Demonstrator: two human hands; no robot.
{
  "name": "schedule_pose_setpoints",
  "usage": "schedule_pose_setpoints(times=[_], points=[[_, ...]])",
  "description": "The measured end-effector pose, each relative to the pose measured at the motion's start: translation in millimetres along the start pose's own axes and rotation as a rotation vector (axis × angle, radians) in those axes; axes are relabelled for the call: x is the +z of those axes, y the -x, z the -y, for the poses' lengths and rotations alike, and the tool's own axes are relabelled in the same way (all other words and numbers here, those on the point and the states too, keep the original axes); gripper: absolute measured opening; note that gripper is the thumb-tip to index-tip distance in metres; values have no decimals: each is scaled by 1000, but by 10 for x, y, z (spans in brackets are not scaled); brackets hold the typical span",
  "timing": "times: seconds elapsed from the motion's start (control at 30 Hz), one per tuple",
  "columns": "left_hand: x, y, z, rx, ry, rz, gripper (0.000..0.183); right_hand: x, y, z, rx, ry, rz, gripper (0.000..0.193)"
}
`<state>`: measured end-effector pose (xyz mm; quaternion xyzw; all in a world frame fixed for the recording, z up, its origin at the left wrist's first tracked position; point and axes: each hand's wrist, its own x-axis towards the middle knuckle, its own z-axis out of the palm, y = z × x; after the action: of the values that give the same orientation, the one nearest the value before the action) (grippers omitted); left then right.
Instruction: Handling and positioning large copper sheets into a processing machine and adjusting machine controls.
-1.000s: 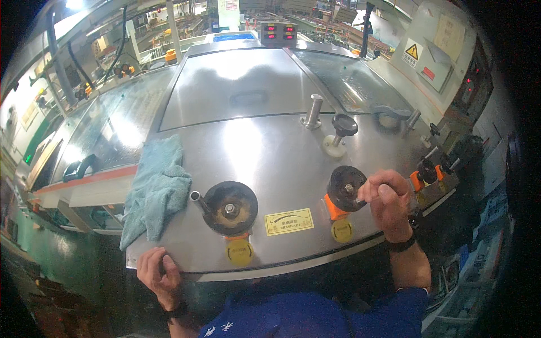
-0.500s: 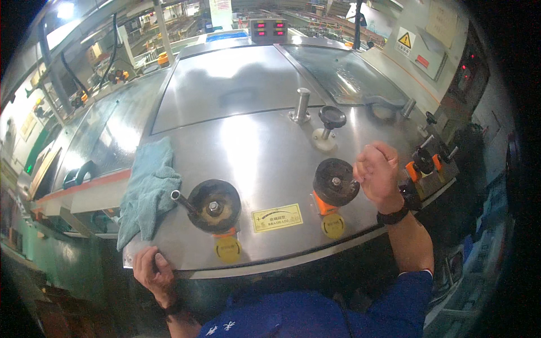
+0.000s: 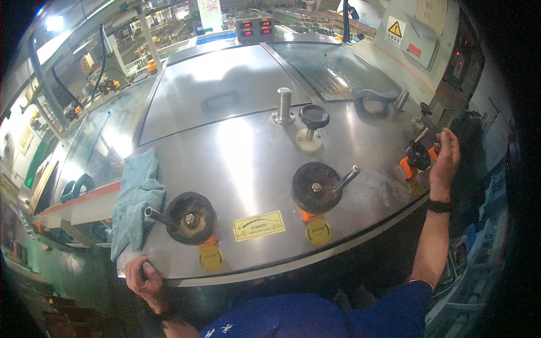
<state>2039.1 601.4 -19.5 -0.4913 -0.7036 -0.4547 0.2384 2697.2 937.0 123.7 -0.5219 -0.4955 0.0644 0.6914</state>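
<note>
My left hand (image 3: 145,281) rests at the near left corner of a brushed steel machine cover (image 3: 253,169), its fingers bent over the edge. My right hand (image 3: 445,169) is at the right end, fingers curled where an outer handwheel's handle sits; the hand hides what is in them. Beside it stands a small black handwheel (image 3: 417,155) with an orange base. Two larger black handwheels, the left one (image 3: 190,218) and the middle one (image 3: 316,187), have steel crank handles and are untouched. A yellow label (image 3: 257,226) lies between them.
A blue-green cloth (image 3: 135,200) drapes over the cover's left side. A steel post (image 3: 283,107) and a black knob (image 3: 314,116) stick up behind the handwheels. A display box (image 3: 255,29) with red digits stands at the back. A cabinet (image 3: 417,50) with a warning sign rises at right.
My right hand has left the middle handwheel's handle and moved right to the end of the cover. That handle now points up and right. My left hand stays at the corner. The view has shifted slightly.
</note>
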Motion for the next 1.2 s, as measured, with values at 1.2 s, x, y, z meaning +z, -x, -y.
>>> schedule_pose_setpoints(times=[1.2], points=[[23, 62, -10, -162, -22, 14, 17, -1450, -2073, -2519, 428, -13, 515, 52]])
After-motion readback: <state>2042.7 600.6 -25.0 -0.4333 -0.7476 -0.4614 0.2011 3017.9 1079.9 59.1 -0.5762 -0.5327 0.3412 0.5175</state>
